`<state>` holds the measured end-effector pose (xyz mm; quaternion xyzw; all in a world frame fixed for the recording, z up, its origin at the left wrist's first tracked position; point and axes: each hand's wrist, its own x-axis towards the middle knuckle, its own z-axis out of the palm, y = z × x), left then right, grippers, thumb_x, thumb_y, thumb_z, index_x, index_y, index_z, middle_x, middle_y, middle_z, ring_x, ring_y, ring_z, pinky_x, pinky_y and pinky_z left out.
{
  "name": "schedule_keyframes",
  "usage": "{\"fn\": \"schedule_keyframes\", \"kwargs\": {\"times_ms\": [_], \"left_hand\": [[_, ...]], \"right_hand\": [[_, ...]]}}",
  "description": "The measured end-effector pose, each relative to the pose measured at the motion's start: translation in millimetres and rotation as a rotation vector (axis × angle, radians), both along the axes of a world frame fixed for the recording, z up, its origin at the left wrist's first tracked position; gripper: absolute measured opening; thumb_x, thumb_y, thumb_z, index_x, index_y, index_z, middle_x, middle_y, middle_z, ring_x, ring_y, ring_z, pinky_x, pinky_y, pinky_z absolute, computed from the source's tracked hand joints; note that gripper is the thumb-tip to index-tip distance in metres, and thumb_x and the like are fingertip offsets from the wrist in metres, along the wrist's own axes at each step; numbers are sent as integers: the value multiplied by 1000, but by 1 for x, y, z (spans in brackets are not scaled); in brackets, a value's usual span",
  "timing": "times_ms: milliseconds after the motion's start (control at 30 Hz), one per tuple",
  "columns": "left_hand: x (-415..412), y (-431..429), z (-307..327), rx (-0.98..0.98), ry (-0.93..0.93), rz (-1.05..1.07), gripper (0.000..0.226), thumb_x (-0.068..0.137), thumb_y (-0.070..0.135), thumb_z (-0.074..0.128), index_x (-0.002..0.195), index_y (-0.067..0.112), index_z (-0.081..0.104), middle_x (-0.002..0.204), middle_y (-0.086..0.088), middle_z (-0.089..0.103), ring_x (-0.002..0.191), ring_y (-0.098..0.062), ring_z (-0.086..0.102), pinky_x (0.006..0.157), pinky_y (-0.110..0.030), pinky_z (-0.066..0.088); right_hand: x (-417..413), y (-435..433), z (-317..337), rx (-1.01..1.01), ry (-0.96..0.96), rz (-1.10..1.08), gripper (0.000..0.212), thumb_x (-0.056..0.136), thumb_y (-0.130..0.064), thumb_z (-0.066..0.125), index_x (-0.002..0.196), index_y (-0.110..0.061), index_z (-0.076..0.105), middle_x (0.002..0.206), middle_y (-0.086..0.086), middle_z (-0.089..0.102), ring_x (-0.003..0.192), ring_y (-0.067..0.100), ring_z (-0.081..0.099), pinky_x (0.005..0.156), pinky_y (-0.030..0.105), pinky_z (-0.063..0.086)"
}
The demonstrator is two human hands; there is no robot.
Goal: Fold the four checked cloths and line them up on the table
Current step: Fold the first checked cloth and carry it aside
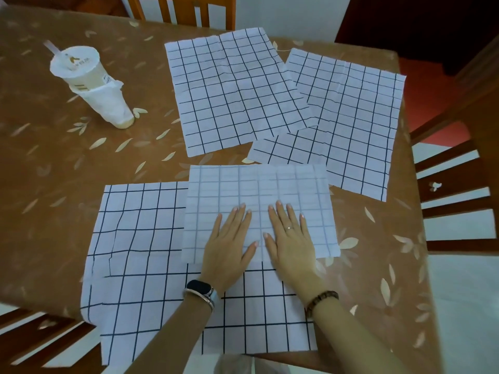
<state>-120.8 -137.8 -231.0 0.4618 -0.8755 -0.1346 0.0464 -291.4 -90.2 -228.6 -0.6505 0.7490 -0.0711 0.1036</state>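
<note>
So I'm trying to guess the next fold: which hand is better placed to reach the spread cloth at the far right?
Probably the right hand. It lies flat on the pale cloth on the side nearer the far right cloth; the left hand would have to cross over it.

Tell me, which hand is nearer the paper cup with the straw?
The left hand. The paper cup stands far off to its upper left; the right hand lies beside the left, on the side away from the cup.
</note>
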Motion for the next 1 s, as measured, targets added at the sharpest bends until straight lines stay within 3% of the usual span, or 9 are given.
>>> {"fn": "schedule_keyframes", "kwargs": {"times_ms": [267, 433, 600, 700, 800, 933, 1000], "left_hand": [[28, -2, 3, 5, -45, 104, 70, 101, 53, 29, 157, 16, 12, 165, -4, 5, 152, -18, 2, 122, -48, 11], [50, -4, 3, 2, -50, 150, 72, 101, 56, 22, 157, 15, 4, 165, -5, 1, 152, -19, 0, 123, -46, 8], [56, -5, 6, 16, -31, 139, 73, 100, 56, 22, 157, 13, 8, 165, -4, 3, 152, -19, 0, 124, -44, 5], [56, -4, 10, 48, 45, 220, 73, 100, 54, 29, 157, 10, 13, 165, -5, 6, 152, -20, 0, 124, -41, 1], [58, 0, 23, 96, 242, 400, 70, 98, 41, 52, 152, 5, 26, 159, -11, 26, 149, -25, 17, 122, -43, 18], [62, 10, 41, 119, 430, 649, 56, 94, 28, 62, 141, 4, 42, 132, -10, 47, 126, -24, 41, 107, -37, 39], [66, 15, 46, 175, 474, 747, 52, 93, 24, 64, 138, 4, 46, 122, -9, 48, 117, -23, 46, 102, -38, 43]], "right_hand": [[-27, 10, 5, 57, 17, -65, 63, 101, -50, 15, 157, -24, 4, 164, -4, -3, 150, 14, -11, 122, 38, -7], [-46, 17, 8, 48, 12, -97, 66, 99, -55, 14, 157, -22, 8, 164, -3, -1, 151, 15, -9, 122, 38, -5], [-48, 18, 11, 42, -28, -82, 68, 99, -55, 13, 157, -20, 9, 164, -3, -1, 151, 15, -9, 123, 40, -3], [-48, 16, 15, 5, -124, -104, 64, 100, -52, 29, 155, -21, 19, 163, -2, 10, 151, 17, 0, 122, 40, -3], [-44, 10, 26, -79, -270, -141, 56, 98, -35, 51, 149, -21, 36, 158, -1, 29, 149, 20, 16, 122, 35, -1], [-24, 5, 40, -158, -451, -125, 49, 93, -21, 61, 140, -16, 50, 148, 3, 46, 141, 24, 34, 118, 45, 25], [-11, 6, 45, -159, -495, -89, 46, 93, -20, 62, 138, -18, 52, 144, 1, 49, 136, 19, 38, 114, 40, 32]]}}
